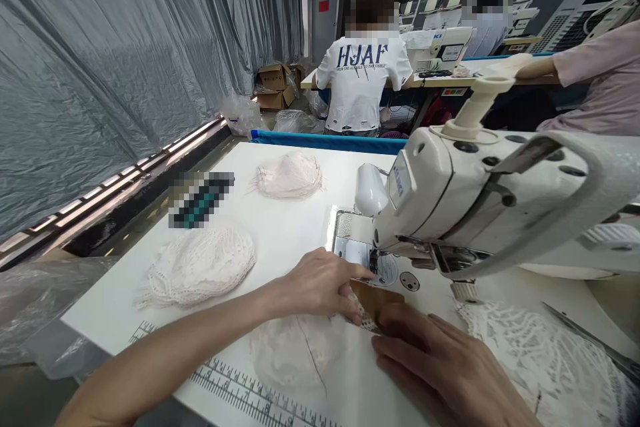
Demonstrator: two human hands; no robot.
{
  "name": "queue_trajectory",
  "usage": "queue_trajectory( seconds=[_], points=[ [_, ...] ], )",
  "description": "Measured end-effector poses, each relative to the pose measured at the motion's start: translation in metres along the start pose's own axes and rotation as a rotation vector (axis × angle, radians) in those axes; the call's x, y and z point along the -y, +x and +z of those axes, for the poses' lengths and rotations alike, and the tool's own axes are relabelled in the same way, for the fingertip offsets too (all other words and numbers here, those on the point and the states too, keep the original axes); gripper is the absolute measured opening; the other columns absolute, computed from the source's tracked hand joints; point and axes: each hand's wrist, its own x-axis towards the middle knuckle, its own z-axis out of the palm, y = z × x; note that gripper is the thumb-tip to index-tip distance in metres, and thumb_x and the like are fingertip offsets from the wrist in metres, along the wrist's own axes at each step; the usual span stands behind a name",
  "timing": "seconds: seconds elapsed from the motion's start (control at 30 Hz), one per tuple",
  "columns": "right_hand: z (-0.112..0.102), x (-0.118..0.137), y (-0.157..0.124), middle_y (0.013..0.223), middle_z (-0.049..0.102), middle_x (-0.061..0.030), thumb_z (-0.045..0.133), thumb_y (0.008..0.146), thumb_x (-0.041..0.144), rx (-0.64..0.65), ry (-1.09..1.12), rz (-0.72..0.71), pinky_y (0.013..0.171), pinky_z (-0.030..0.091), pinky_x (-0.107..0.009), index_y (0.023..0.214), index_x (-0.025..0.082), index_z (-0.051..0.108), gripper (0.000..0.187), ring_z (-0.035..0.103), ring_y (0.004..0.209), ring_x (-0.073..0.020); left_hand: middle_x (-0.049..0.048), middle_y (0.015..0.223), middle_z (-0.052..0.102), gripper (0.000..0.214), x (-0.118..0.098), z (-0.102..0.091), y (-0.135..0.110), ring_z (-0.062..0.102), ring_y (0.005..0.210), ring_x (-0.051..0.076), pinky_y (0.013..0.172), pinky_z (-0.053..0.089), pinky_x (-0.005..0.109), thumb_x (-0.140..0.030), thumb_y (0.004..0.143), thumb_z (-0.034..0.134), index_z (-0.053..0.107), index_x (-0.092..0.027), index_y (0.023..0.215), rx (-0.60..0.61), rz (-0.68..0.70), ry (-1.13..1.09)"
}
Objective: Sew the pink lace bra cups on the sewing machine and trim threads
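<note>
My left hand (323, 283) is at the needle area of a white sewing machine (440, 193). Its index finger reaches toward the presser foot (373, 259), while the thumb and fingers close on a small piece of patterned lace (369, 321). A flat brown piece (373, 297) lies over that lace. My right hand (435, 360) has its curled fingers closed on the near right corner of the brown piece. Sheer pale fabric (293, 353) with a loose thread rests below my left wrist. What lies under the fingertips is partly hidden.
Piles of white lace (200, 263), pale pink fabric (290, 175) and more lace (555, 353) lie on the white table (115, 307). Scissors (590, 337) rest at right. A printed ruler (240, 390) marks the near edge. A person in a white shirt (363, 80) sits ahead; others work beyond.
</note>
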Motion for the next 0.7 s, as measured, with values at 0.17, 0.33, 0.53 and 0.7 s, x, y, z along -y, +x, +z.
queue_trajectory(
  seconds=[0.17,0.33,0.53,0.7],
  points=[
    [0.000,0.001,0.000,0.111,0.066,-0.0033,0.042,0.093,0.017,0.009,0.017,-0.066,0.064,0.046,-0.028,0.091,0.024,0.063,0.022,0.065,0.080,-0.0138,-0.0013,0.070,0.071,0.056,-0.001,-0.001,0.000,0.067,0.072,0.015,0.071,0.043,0.023,-0.035,0.075,0.071,0.053,-0.017,0.125,0.003,0.015,-0.005],
    [-0.001,0.003,0.000,0.113,0.067,-0.0031,0.041,0.093,0.016,0.023,-0.008,-0.076,0.062,0.044,-0.028,0.092,0.024,0.063,0.024,0.065,0.079,-0.0134,-0.0003,0.070,0.072,0.057,-0.004,-0.003,0.000,0.067,0.071,0.014,0.070,0.043,0.022,-0.035,0.076,0.070,0.052,-0.015,0.126,0.030,0.000,-0.030],
    [-0.003,0.003,0.001,0.112,0.067,-0.0018,0.039,0.094,0.019,0.026,-0.085,-0.096,0.059,0.044,-0.028,0.093,0.024,0.064,0.026,0.065,0.074,-0.0136,-0.0033,0.066,0.068,0.053,-0.008,-0.009,-0.002,0.064,0.068,0.014,0.080,0.041,0.029,-0.036,0.074,0.073,0.057,-0.017,0.120,-0.010,-0.059,0.094],
    [-0.004,0.003,-0.001,0.111,0.067,0.0002,0.038,0.094,0.019,0.046,-0.078,-0.097,0.060,0.044,-0.028,0.092,0.025,0.064,0.027,0.064,0.070,-0.0120,-0.0011,0.077,0.068,0.033,0.001,-0.016,-0.005,0.061,0.076,0.015,0.081,0.040,0.032,-0.024,0.082,0.064,0.059,-0.017,0.114,-0.170,-0.111,0.219]
  ],
)
